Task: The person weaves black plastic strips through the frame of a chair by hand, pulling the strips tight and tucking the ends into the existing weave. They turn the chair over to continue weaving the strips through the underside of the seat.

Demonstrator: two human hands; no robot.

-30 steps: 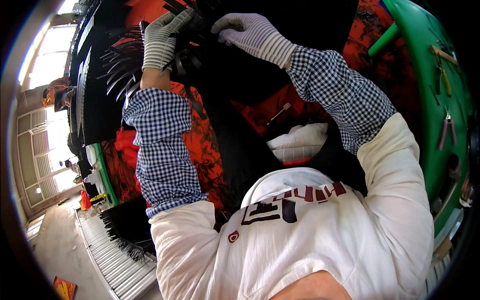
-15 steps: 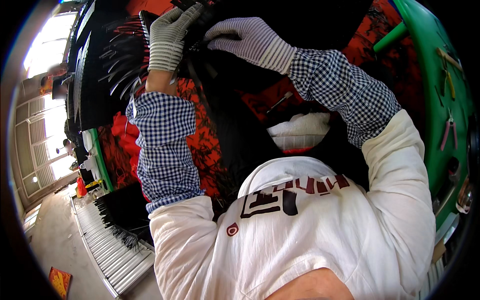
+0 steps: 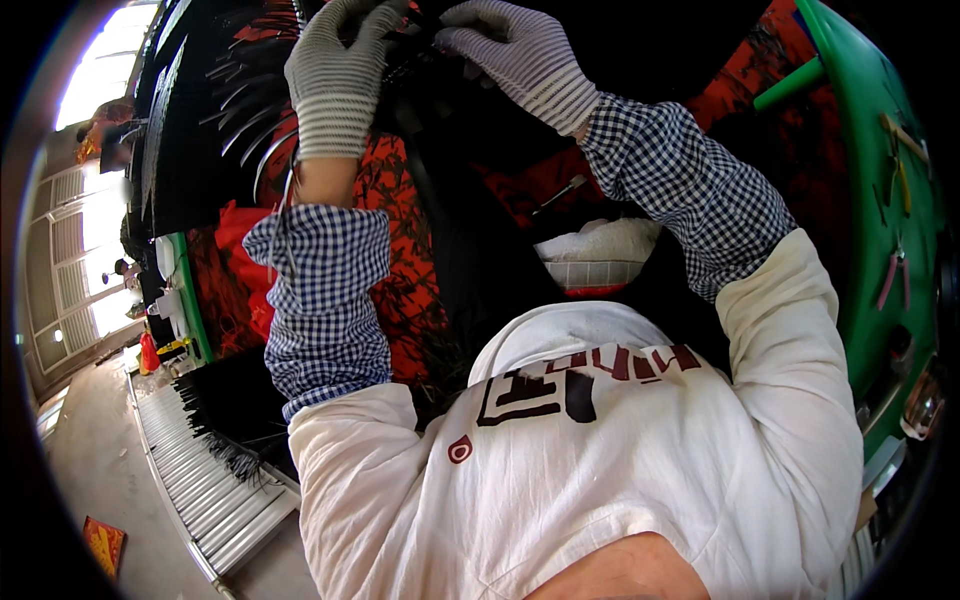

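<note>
Gloved in gray-and-white striped knit, the left hand (image 3: 340, 75) stands at a fan of thin, glossy black strips (image 3: 245, 105) on its left, seemingly to steady it, fingers parted; the right hand (image 3: 520, 60) curls its fingers nearby. Against the black, any hold cannot be told. Below spreads a black-flecked red surface (image 3: 400, 230); pink-handled pliers (image 3: 887, 284) lie on a green bench (image 3: 862, 250), a metal roller conveyor (image 3: 195, 480) at far left.
</note>
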